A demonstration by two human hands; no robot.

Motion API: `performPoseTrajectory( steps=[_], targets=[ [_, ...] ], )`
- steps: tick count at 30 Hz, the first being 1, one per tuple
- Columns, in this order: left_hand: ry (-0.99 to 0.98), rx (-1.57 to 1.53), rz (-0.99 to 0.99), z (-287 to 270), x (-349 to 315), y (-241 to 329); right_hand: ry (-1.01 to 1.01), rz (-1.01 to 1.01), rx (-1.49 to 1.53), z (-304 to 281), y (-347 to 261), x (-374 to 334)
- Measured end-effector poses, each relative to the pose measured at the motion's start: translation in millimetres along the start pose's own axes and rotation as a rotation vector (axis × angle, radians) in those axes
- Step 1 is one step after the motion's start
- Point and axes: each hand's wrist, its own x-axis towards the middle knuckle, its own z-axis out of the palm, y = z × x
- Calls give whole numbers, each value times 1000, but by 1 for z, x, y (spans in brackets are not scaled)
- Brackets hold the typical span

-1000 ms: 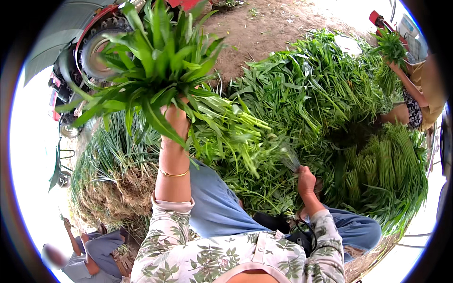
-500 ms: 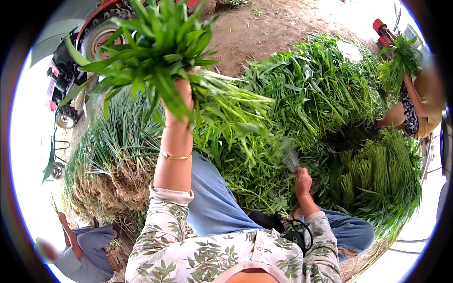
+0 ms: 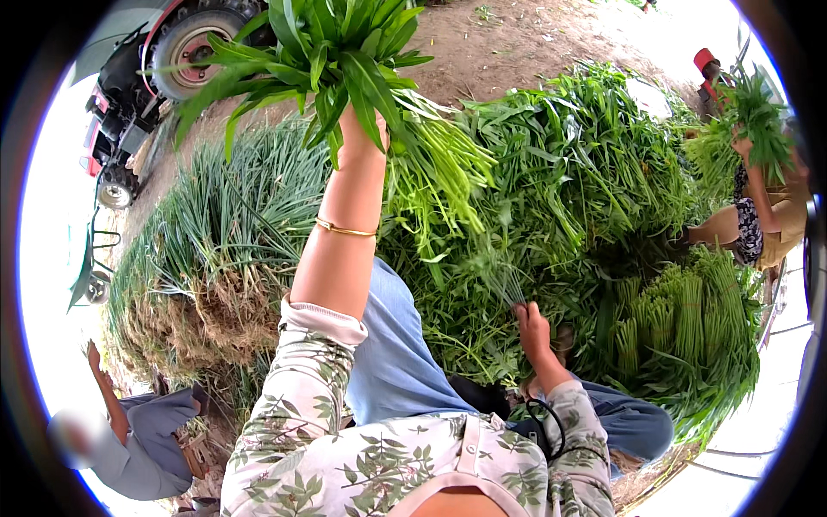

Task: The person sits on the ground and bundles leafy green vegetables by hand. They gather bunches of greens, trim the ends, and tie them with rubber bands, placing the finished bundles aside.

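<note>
My left hand [image 3: 366, 138], on a raised arm with a gold bangle, is wrapped round a bunch of water spinach [image 3: 336, 60]. Its long leaves fan out toward the top left, while the pale green stems [image 3: 444, 164] hang to the right. Lower and to the right, my right hand [image 3: 536, 332] grips the base of a whisk-like bundle of thin pale strands [image 3: 506, 283]. Those strands spread up and left, blurred by motion, below the hanging stems. Under both hands lies a heap of loose greens [image 3: 551, 172].
Spring onions [image 3: 233, 207] with brown roots are piled on the left. Tied bundles of stems [image 3: 680, 314] stand at the right. One person [image 3: 762, 207] at the right edge holds greens; another [image 3: 142, 435] sits at lower left. A tractor wheel [image 3: 194, 60] shows at upper left.
My left hand has moved slightly right with the bunch, whose stems now droop more steeply. My right hand has shifted a little left with the strand bundle.
</note>
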Motion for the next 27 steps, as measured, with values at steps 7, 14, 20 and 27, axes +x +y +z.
performPoseTrajectory(
  steps=[7, 14, 20, 27],
  targets=[
    [72, 465, -46, -25, 22, -67, 74, -440, 13, 11, -163, 60],
    [135, 59, -251, 62, -28, 1, -193, 54, -185, 29, -33, 55],
    [101, 1, -119, 45, -14, -13, -9, -332, -60, 4, -54, 12],
    [118, -11, -233, 74, -42, 7, -118, -32, 121, 14, -84, 83]
  ],
)
